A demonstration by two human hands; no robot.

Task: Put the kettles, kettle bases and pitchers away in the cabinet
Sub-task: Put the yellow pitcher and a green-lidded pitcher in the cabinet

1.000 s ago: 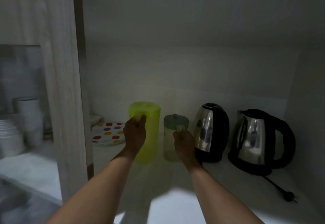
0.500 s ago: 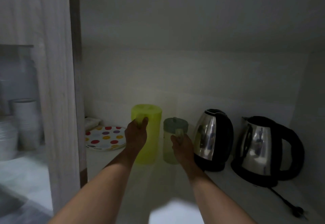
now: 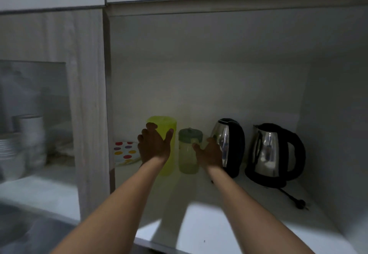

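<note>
Pitchers and kettles stand in a row on the cabinet shelf (image 3: 229, 220), toward its far wall. At the far left of the shelf lies a polka-dot plate (image 3: 125, 152). Just right of it stands the tall yellow-green pitcher (image 3: 166, 132), upright. The left hand (image 3: 154, 147) is in front of this pitcher with its fingers (image 3: 151, 127) spread and the thumb out to the right; whether the palm touches the pitcher cannot be told. Next comes the small pale pitcher (image 3: 188, 152) with a grey-green lid, upright, just beside the tall one. The right hand (image 3: 211, 154) is at its right side, fingers loosely spread, fingertips at or near the pitcher's wall. Behind that hand stands the first steel kettle (image 3: 229, 140) with a black handle. Further right, the second steel kettle (image 3: 272, 152) sits on a black base (image 3: 264, 181), whose cord and plug (image 3: 298, 203) trail near the right wall.
</note>
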